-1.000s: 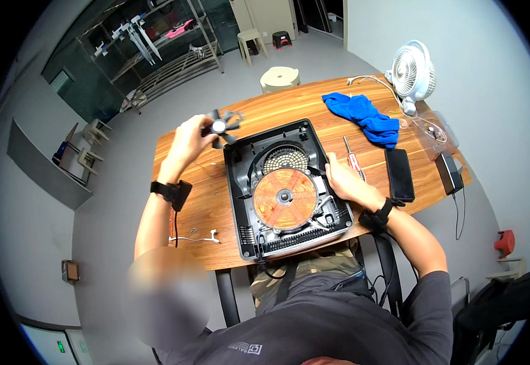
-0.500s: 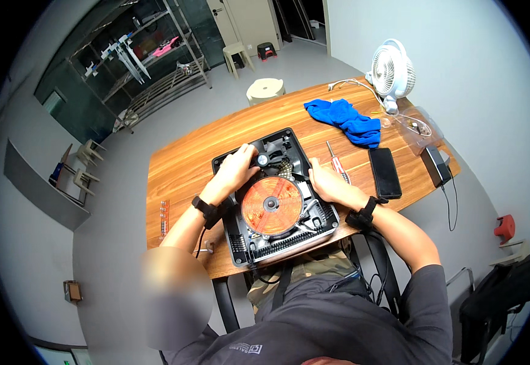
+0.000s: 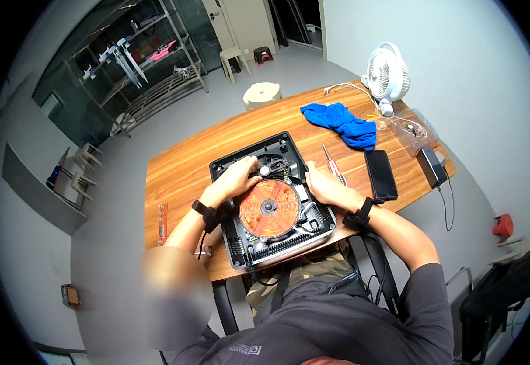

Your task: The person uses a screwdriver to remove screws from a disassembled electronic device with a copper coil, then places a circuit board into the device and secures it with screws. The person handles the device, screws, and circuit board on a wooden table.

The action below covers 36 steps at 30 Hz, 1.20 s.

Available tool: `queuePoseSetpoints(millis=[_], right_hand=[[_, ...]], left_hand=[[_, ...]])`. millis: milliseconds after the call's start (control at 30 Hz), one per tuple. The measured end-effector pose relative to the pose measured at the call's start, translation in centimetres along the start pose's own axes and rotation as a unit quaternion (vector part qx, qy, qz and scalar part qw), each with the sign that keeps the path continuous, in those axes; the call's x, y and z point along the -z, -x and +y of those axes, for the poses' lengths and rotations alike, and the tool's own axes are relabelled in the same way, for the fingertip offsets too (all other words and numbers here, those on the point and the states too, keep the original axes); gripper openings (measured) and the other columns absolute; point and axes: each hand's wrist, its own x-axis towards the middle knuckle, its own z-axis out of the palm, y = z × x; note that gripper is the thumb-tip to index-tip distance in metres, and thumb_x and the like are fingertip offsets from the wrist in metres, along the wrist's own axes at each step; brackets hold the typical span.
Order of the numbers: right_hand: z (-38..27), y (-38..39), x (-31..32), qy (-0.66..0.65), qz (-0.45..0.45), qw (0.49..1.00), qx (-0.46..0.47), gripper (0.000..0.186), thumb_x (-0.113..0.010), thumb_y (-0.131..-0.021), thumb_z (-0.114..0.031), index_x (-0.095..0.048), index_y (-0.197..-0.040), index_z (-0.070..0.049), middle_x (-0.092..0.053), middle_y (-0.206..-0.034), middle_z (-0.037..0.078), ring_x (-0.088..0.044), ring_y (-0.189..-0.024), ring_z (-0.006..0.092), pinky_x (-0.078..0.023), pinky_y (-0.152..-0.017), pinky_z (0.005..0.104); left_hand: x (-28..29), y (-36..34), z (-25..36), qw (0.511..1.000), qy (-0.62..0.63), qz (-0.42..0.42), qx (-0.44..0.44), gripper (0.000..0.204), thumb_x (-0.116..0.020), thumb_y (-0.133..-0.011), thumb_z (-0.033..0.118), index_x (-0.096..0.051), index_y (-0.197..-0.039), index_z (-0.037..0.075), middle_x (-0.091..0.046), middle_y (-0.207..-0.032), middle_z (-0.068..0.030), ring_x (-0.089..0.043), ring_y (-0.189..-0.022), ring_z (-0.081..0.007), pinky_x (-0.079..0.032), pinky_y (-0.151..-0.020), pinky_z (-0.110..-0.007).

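Observation:
An opened induction cooker lies on the wooden table in front of me, its dark housing (image 3: 236, 242) exposing a round copper coil (image 3: 259, 210). Behind the coil, a black cooling fan (image 3: 275, 165) with a pale round hub sits in the far part of the housing. My left hand (image 3: 236, 176) is closed on the fan's left side, thumb close to the coil. At the right side my right hand (image 3: 324, 184) has its fingers curled against the fan's black frame, fingertips partly hidden. A screwdriver (image 3: 334, 167) lies just beyond the right hand.
Right of the cooker are a black phone (image 3: 380, 174), a blue cloth (image 3: 345, 126), a black box-shaped device (image 3: 430, 167) with a cable, and a white desk fan (image 3: 388, 76). A clear strip organizer (image 3: 163, 224) lies at the table's left edge. A stool (image 3: 262, 94) stands beyond the table.
The cooling fan has gone from tilted to lying flatter in the housing, its hub now facing up. Both hands stay at its sides. The view has shifted slightly.

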Motion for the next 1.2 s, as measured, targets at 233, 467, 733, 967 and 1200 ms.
queuePoseSetpoints(millis=[233,467,733,967,1200], right_hand=[[-0.3,-0.4,0.6,0.048,-0.02,0.999,-0.005,0.023,-0.044,-0.102,-0.015,-0.04,-0.108,0.006,-0.061,-0.071,0.028,-0.062,-0.07,0.0483,-0.047,-0.063,0.0565],[-1.8,-1.6,3.3,0.154,-0.051,0.986,-0.039,0.028,-0.054,-0.099,-0.025,-0.053,-0.11,0.001,-0.068,-0.084,0.027,-0.066,-0.082,0.0476,-0.052,-0.074,0.0566],[-1.1,-6.7,5.3,0.158,-0.023,0.98,0.118,0.03,-0.073,-0.085,-0.019,-0.067,-0.112,-0.006,-0.066,-0.106,0.014,-0.066,-0.101,0.0345,-0.054,-0.085,0.044],[-1.4,-9.1,3.8,0.147,-0.099,0.976,0.125,0.029,-0.077,-0.081,-0.016,-0.073,-0.108,-0.006,-0.07,-0.105,0.016,-0.067,-0.103,0.0346,-0.054,-0.087,0.0445],[-1.0,-9.5,3.2,0.135,-0.097,0.978,0.122,0.026,-0.078,-0.079,-0.016,-0.076,-0.103,-0.006,-0.074,-0.097,0.019,-0.07,-0.096,0.0363,-0.055,-0.083,0.0457]], left_hand=[[-0.5,0.4,-0.6,0.999,0.032,-0.002,-0.035,0.025,-0.069,-0.092,0.017,-0.062,-0.11,0.001,-0.068,-0.107,-0.0197,-0.066,-0.102,-0.037,-0.054,-0.088,-0.042],[0.5,1.3,-0.2,0.998,0.001,0.019,-0.052,0.023,-0.07,-0.09,0.016,-0.068,-0.108,0.002,-0.071,-0.105,-0.0185,-0.067,-0.1,-0.0365,-0.055,-0.087,-0.043],[2.1,4.0,-1.0,0.998,-0.069,0.007,-0.011,0.029,-0.076,-0.083,0.018,-0.07,-0.108,0.003,-0.067,-0.105,-0.0148,-0.063,-0.104,-0.0344,-0.052,-0.09,-0.043],[1.4,5.3,-1.0,0.999,-0.019,0.03,0.033,0.035,-0.078,-0.079,0.011,-0.067,-0.112,0.002,-0.061,-0.11,-0.0156,-0.062,-0.105,-0.0343,-0.054,-0.091,-0.04],[2.3,6.3,-1.8,0.995,0.04,0.03,0.092,0.039,-0.081,-0.078,0.009,-0.066,-0.113,0.001,-0.065,-0.104,-0.0148,-0.068,-0.095,-0.0284,-0.056,-0.087,-0.038]])
